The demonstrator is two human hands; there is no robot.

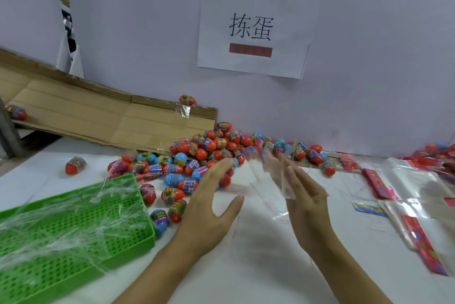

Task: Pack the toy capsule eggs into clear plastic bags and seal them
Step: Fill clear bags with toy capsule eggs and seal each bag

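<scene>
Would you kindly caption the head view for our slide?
Both hands, left hand and right hand, open beside a clear bag near piled capsule eggs.

One head-worn wide-angle view, looking forward and down from close above the table (pixel 258 266); the wall (pixel 369 82) fills the upper frame; forearms enter from the bottom edge.

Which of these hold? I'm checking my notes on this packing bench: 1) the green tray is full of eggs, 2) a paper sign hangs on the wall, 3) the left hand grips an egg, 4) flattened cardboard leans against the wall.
1) False: the green tray holds only crumpled clear film.
2) True: the paper sign is taped up.
3) False: the left hand is open, holding nothing.
4) True: the cardboard leans there.
</scene>
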